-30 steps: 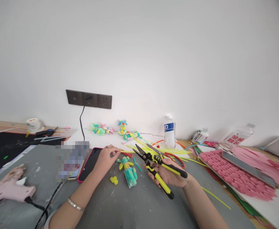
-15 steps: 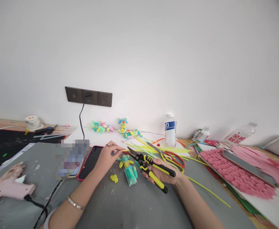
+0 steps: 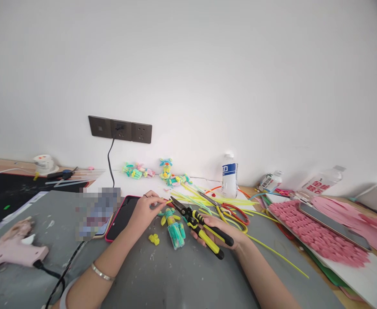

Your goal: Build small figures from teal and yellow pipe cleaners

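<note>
My left hand (image 3: 148, 209) pinches a short yellow pipe cleaner (image 3: 168, 201) between thumb and fingertips. My right hand (image 3: 214, 229) is wrapped round a pair of pliers (image 3: 193, 219) with yellow and black handles. Their dark jaws point up and left, right beside the pipe cleaner's end; whether they touch it I cannot tell. Just below the jaws, a teal and yellow pipe-cleaner figure (image 3: 175, 234) lies on the grey mat. A small yellow fuzzy cluster (image 3: 154, 239) rests to its left.
Loose yellow pipe cleaners (image 3: 240, 201) and scissors (image 3: 219, 206) lie behind my right hand. Finished figures (image 3: 165, 169) and a bottle (image 3: 229, 176) stand by the wall. Left are two phones (image 3: 122, 219) and a pink glue gun (image 3: 17, 253); right, a pink woven piece (image 3: 317, 236).
The pliers and my right hand have shifted slightly left, bringing the jaws closer to my left fingertips. Less of the yellow pipe cleaner shows beyond the jaws. My left hand stays nearly still.
</note>
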`<state>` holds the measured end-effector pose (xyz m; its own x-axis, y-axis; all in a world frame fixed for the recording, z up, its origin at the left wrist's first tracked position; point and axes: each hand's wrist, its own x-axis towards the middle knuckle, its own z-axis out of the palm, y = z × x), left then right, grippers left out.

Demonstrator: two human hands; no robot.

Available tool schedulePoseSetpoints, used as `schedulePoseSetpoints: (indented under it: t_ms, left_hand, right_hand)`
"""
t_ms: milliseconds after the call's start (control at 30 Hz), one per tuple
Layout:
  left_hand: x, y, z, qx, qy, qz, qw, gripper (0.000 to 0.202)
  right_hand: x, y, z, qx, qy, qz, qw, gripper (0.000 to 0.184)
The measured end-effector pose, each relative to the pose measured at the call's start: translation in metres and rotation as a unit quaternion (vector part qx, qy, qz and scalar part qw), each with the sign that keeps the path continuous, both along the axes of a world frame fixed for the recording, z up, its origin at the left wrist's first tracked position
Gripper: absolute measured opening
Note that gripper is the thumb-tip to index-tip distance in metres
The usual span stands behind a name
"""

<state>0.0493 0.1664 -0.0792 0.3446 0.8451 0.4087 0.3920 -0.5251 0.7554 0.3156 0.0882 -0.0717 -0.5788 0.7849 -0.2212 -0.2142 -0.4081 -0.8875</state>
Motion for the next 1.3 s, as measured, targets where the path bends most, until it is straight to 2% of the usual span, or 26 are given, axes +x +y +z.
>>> schedulePoseSetpoints:
  t_ms: [733,967,1300]
  left_hand:
    - [0.0002,-0.0009,0.004,-0.033,0.023,0.011,0.999,0.015]
    - [-0.0002,-0.0004,0.0025,-0.016,0.022,0.018,0.999,0.015]
    - [0.0012,-0.0017,0.0055,0.028,0.033,0.027,0.999,0.012]
  right_hand:
    - [-0.0046,-0.0006,-0.0007,-0.001,-0.022,-0.016,1.0,0.041]
    - [-0.0038,-0.0029,-0.0026,0.003,-0.033,-0.024,0.999,0.039]
    - [-0.0087,-0.0079,0.0055,0.005,-0.043,-0.01,0.999,0.04]
